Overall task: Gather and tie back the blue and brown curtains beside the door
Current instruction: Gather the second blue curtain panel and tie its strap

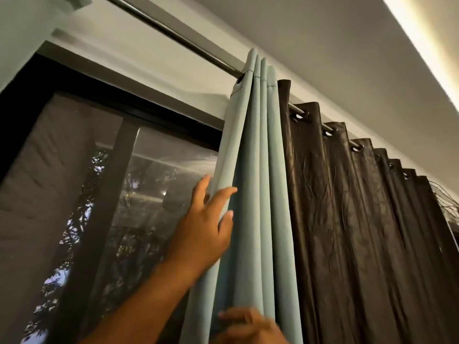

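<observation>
The blue curtain (259, 157) hangs bunched in tight folds from the metal rod (159, 27), just right of the door. My left hand (205, 234) reaches up along its left edge and grips the outermost fold, with thumb in front and fingers wrapped behind. My right hand (250, 326) shows blurred at the bottom edge, fingers curled over the lower folds of the same curtain. The brown curtain (352, 219) hangs next to it on the right, spread wider in loose pleats on its eyelets, with neither hand on it.
The dark-framed glass door (139, 199) fills the left, with trees and lights outside. The wall and a lit ceiling strip (422, 38) are above. Loose threads (447, 199) stick out at the brown curtain's far right end.
</observation>
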